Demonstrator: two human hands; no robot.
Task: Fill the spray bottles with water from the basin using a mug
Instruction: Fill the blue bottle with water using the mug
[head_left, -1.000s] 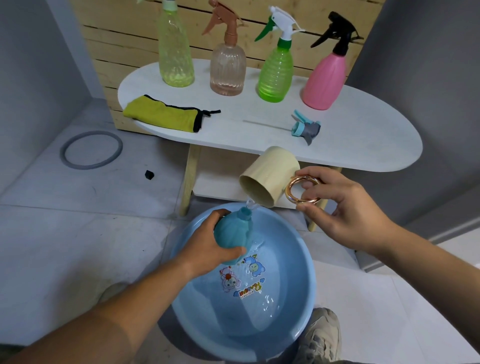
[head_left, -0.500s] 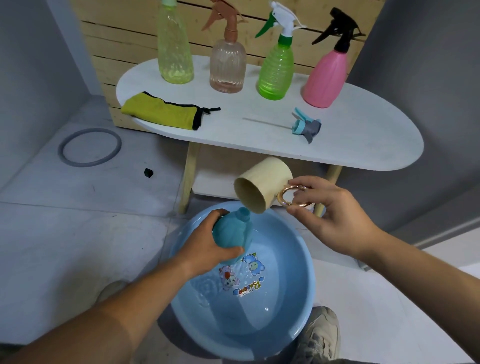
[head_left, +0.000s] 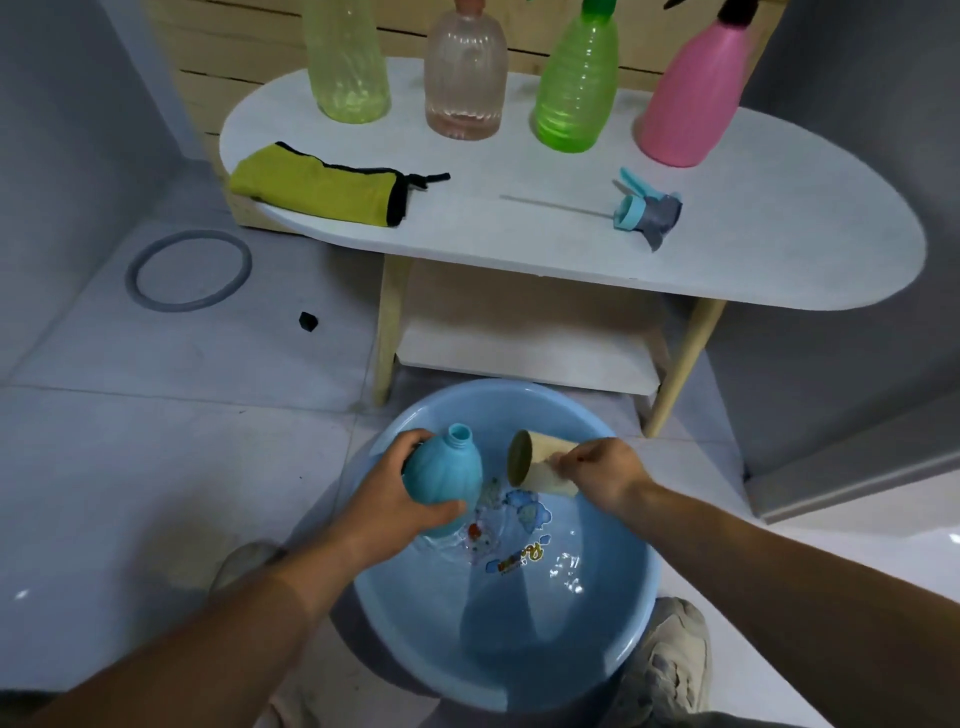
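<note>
The fingers (head_left: 410, 449) of my left hand (head_left: 384, 499) are wrapped round the belly of the light-blue ribbed plastic spray bottle (head_left: 444, 473), thumb across its front. The bottle is uncapped, neck up and leaning slightly away from me, held low over the left of the basin. The fingers (head_left: 567, 460) of my right hand (head_left: 605, 467) are clenched on the handle side of the cream cylindrical mug (head_left: 543, 448), with the handle itself hidden beneath them. The mug lies on its side, mouth toward the bottle and just beside it, down inside the round pale-blue plastic basin (head_left: 493, 387). I cannot tell whether its lip is already in the water (head_left: 519, 571).

I judge I am mid-scoop, so this bottle is not finished. Its wall is opaque, so how much it holds is unknown. Once it is filled, the blue-and-grey trigger spray head (head_left: 647, 213) lying with its dip tube on the white oval counter (head_left: 727, 260) presumably goes back on.

Behind it stand four more: a yellow-green translucent bottle (head_left: 348, 67), a clear pink-tinted ribbed bottle (head_left: 465, 78), a green translucent bottle (head_left: 576, 88) and a pink opaque bottle (head_left: 691, 104). I cannot read their levels with confidence, so I can't say which are already done.
</note>
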